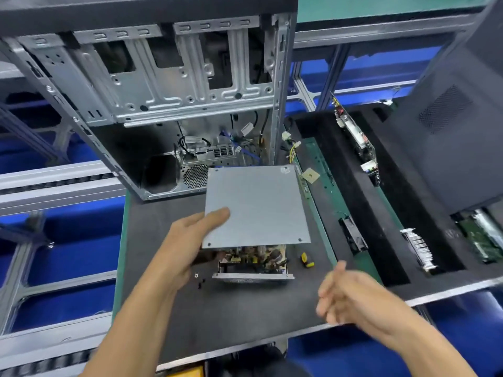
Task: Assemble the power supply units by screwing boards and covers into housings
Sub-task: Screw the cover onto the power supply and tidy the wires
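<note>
My left hand (187,240) grips the left edge of a flat grey metal cover (255,205), thumb on top, and holds it tilted above the open power supply housing (253,274). The circuit board (253,258) shows inside the housing under the cover's near edge. My right hand (351,295) hovers blurred to the right of the housing, fingers loosely curled and holding nothing. A few small dark screws (201,282) lie on the mat left of the housing. A short yellow-and-black bit (307,260) lies to its right.
An open metal computer case (152,85) stands upright at the back of the dark mat (231,317). To the right, a black foam tray (381,213) holds circuit boards, a heatsink and a small fan. A dark case panel (457,131) leans at far right.
</note>
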{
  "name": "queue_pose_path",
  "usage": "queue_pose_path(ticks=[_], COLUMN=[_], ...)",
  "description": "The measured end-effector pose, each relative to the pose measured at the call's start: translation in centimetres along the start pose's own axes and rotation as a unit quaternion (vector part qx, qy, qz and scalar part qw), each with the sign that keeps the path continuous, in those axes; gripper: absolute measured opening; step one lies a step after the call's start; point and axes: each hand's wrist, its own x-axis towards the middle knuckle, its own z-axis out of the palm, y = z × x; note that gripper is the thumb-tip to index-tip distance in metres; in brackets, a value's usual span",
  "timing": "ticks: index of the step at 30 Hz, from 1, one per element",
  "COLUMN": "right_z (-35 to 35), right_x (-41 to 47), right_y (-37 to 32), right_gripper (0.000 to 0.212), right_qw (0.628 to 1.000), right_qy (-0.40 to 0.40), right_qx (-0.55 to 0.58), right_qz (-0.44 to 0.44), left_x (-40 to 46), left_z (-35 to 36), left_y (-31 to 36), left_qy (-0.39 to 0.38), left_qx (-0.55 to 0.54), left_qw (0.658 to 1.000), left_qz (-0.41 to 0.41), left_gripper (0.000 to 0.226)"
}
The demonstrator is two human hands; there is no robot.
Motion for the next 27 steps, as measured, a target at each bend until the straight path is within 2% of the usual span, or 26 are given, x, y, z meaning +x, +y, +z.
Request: queue_pose_path(ticks=[2, 3, 6, 10, 15, 20, 24, 25, 27], right_z=[-1.0, -0.9, 0.9, 1.7, 2.2, 3.6, 3.8, 3.8, 3.9], right_x=[2.1, 3.2, 5.9, 6.9, 7.5, 8.2, 7.8, 7.7, 7.6], right_y=[-0.2, -0.8, -2.4, -1.9, -2.0, -2.4, -2.6, -2.6, -2.5], right_gripper=[0.087, 0.09, 0.094, 0.075, 0.069, 0.068, 0.043, 0.046, 0.07], right_qw=[0.993, 0.99, 0.991, 0.992, 0.995, 0.993, 0.993, 0.993, 0.992], right_qy=[0.1, 0.109, 0.064, 0.085, 0.066, 0.099, 0.106, 0.103, 0.11], right_qx=[0.031, 0.065, 0.092, 0.059, 0.054, 0.007, -0.033, -0.041, -0.04], right_qz=[-0.047, -0.062, -0.072, -0.066, -0.056, -0.056, -0.045, -0.042, -0.045], left_x=[0.8, 1.1, 1.3, 1.3, 1.0, 1.2, 0.6, 0.5, 0.4], left_z=[-0.5, -0.4, 0.6, 1.4, 0.4, -0.4, -0.4, -0.4, -0.4], left_y=[0.3, 0.3, -0.3, -1.3, -2.2, -3.2, -3.6, -3.6, -3.8], left_qy=[-0.007, -0.013, -0.044, -0.065, -0.07, -0.04, -0.05, -0.054, -0.055], left_qx=[0.021, 0.033, 0.069, 0.081, 0.072, 0.05, 0.045, 0.044, 0.043], left_qw=[1.0, 0.999, 0.996, 0.994, 0.995, 0.998, 0.998, 0.997, 0.997], left_qz=[-0.016, -0.025, -0.039, -0.024, -0.007, -0.003, 0.012, 0.016, 0.024], left_gripper=[0.05, 0.05, 0.044, 0.032, 0.049, 0.057, 0.06, 0.059, 0.057])
